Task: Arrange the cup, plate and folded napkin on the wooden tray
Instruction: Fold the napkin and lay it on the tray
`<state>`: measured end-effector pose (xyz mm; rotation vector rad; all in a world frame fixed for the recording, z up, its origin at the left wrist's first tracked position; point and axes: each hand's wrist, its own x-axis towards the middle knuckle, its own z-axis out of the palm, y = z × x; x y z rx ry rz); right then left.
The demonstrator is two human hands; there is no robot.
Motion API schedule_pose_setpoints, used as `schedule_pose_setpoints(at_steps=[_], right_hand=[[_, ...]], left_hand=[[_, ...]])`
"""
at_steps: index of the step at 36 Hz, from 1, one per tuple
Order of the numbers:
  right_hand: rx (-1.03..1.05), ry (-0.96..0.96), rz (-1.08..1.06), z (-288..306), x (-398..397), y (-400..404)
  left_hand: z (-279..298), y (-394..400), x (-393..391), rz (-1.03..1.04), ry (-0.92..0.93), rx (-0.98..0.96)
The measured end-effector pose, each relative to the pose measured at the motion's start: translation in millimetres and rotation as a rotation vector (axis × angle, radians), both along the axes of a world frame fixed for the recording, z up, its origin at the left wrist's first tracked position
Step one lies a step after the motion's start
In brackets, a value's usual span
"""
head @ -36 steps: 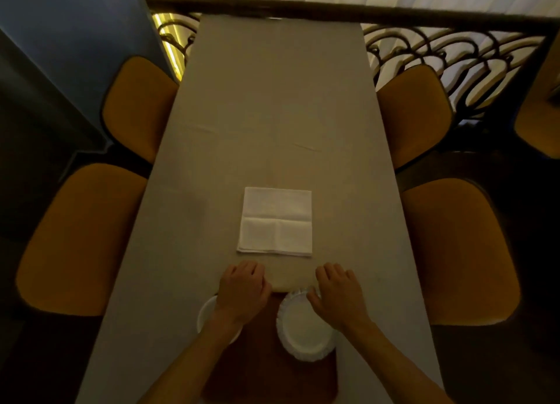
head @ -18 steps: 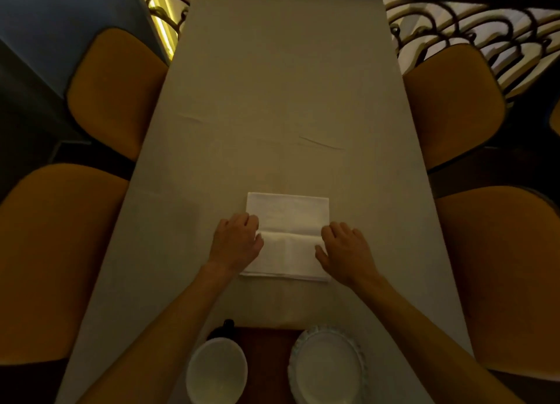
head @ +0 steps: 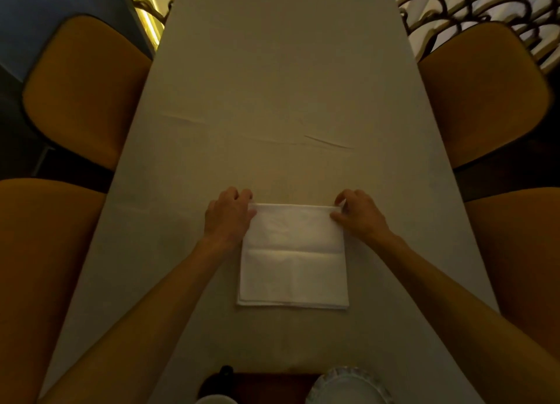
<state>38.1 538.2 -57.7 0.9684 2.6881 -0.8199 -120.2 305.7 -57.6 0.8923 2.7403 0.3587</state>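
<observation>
both hands pinch the far corners of the folded napkin point(head: 293, 256): left hand point(head: 228, 217) on the left corner, right hand point(head: 360, 215) on the right, each grip closed on cloth. napkin lies flat on the tabletop point(head: 272, 85), running from the grips toward the body. plate point(head: 348, 387) and cup point(head: 213, 399) sit on the wooden tray point(head: 266, 385), well behind both grips. risks: lifting by corners only lets the layers fan open; an uneven pull skews the fold; dragging it back could snag the plate rim.

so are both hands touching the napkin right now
Touching. The head view shows the left hand and right hand each pinching a far corner of the napkin, fingers overlapping its edge.
</observation>
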Motion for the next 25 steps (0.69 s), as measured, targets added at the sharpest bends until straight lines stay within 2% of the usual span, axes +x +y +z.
schedule_pose_setpoints(at_steps=[12,20,25], right_hand=[[0.005,-0.041,-0.097,-1,-8,-8],[-0.116,0.132,-0.187,22,8,-12],[-0.108,0.253,-0.129,41,24,-17]], left_hand=[[1,12,-6,0.082,-0.145,0.071],[19,1,-5,0.161,-0.234,0.258],[27,-10,6,0.12,-0.233,0.417]])
